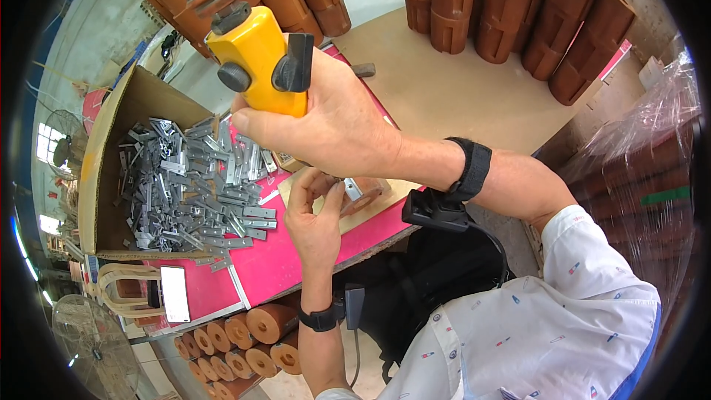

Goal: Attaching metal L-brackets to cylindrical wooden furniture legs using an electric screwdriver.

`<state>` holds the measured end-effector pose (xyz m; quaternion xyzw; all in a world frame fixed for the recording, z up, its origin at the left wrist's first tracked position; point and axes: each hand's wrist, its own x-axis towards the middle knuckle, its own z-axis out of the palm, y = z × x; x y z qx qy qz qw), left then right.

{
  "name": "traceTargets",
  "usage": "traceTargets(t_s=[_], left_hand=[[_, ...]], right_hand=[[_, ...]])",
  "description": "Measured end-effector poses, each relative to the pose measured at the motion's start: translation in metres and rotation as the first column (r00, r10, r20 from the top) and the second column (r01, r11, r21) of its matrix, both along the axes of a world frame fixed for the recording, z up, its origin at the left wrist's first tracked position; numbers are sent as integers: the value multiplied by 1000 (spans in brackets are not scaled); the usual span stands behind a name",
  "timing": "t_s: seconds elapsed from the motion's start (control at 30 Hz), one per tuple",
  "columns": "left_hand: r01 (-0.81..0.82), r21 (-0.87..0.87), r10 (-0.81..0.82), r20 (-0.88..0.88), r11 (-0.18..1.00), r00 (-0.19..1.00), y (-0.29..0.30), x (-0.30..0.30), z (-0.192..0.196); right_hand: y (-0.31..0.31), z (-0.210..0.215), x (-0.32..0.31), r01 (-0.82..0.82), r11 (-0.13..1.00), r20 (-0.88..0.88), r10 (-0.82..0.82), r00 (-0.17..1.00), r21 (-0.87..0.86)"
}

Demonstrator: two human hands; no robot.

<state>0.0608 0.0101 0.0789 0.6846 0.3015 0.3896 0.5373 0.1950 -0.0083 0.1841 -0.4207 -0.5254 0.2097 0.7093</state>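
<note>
The right grip (333,115) is clenched around the yellow tool (255,59) at eleven o'clock; its long axis runs steeply, from eleven toward five. The left grip (314,211) is curled just beside the metal bracket (353,190) near the centre; whether it grasps this, I cannot tell. At nine o'clock, metal pieces (200,185) fill the cardboard box (104,170). A red sleeve marking (581,217) is too small for reading.

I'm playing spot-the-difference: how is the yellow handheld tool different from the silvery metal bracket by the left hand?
The yellow handheld tool has black knobs; the metal bracket is plain silvery gray. The tool is big and chunky, the bracket small and slim. The tool is raised in the right hand; the bracket sits lower against a brown piece, beside the left hand.
</note>
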Motion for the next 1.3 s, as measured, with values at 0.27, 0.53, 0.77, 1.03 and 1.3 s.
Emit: traceTargets(t_s=[0.27, 0.53, 0.77, 1.03, 1.3], left_hand=[[-46, 160, 59, -75, 986, 995, 13, 5, -2], [4, 331, 70, -212, 944, 975, 31, 14, 9], [-9, 303, 104, -300, 953, 948, 32, 16, 11], [-24, 299, 120, -308, 954, 944, 33, 16, 10], [-16, 321, 125, -323, 947, 938, 34, 17, 11]], right_hand=[[7, -3, 0, -21, 997, -83, 27, 996, 75], [30, -15, 7, 78, 981, 8, -80, 997, 179], [33, -24, 9, 96, 983, -4, -97, 995, 157], [33, -24, 8, 118, 975, 25, -124, 992, 188], [34, -27, 9, 138, 975, 72, -153, 986, 176]])
